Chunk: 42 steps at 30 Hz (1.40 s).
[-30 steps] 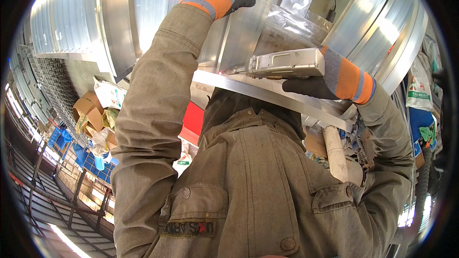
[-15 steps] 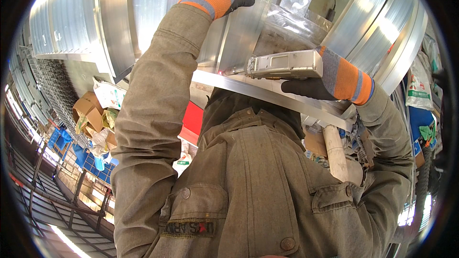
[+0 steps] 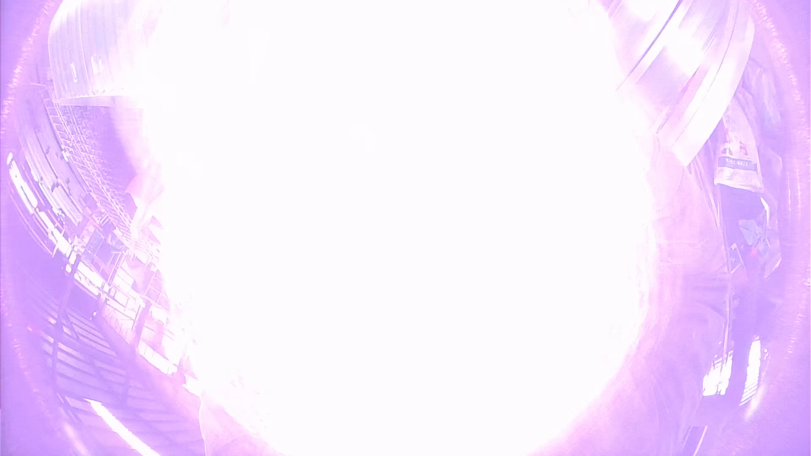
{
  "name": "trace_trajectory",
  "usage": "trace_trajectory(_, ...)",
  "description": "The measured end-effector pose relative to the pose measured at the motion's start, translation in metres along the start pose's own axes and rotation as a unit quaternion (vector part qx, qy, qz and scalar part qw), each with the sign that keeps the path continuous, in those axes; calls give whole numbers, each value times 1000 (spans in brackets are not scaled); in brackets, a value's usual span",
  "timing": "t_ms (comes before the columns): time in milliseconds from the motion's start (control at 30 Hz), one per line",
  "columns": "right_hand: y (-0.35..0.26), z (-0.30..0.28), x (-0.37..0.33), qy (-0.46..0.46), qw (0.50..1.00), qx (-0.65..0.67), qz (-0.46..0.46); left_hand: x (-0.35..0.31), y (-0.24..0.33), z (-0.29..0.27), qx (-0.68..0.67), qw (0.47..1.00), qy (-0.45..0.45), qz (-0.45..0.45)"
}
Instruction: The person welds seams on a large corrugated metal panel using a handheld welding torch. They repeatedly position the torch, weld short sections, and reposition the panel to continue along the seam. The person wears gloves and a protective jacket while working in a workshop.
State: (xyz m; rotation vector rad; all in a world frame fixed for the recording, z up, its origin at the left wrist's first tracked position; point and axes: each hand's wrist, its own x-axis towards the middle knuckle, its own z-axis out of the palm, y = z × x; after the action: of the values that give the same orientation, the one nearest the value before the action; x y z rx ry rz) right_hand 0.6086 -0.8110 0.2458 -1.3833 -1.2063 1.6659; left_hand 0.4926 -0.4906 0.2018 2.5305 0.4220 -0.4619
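- White glare (image 3: 397, 203) fills the centre and hides both hands; I cannot tell whether their fingers are open, closed or gripping, nor where any held piece is.
- Pale metal profiles (image 3: 680, 51) lie side by side at one to two o'clock.
- Ribbed panel (image 3: 89, 42), ten o'clock.
- Sleeve (image 3: 686, 287) (washed out to pinkish purple), between three and four o'clock.
- Bag (image 3: 737, 160), about three o'clock.

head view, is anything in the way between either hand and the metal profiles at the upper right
Can't tell: white glare fills the middle, and neither hand can be made out. No obstacle shows on the visible part of the metal profiles.
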Motion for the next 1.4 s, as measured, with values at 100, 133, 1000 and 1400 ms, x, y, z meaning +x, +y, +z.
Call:
trace_trajectory(100,3,-1,0,-3,1000,14,-4,5,-19,18,1,983,109,150)
trace_trajectory(133,4,-2,0,-2,1000,16,-8,6,-24,23,3,972,137,188)
trace_trajectory(1000,15,-14,-11,1,997,80,13,10,-24,22,-5,967,141,210)
trace_trajectory(1400,13,-16,-13,8,999,47,24,11,-3,5,-6,981,72,179)
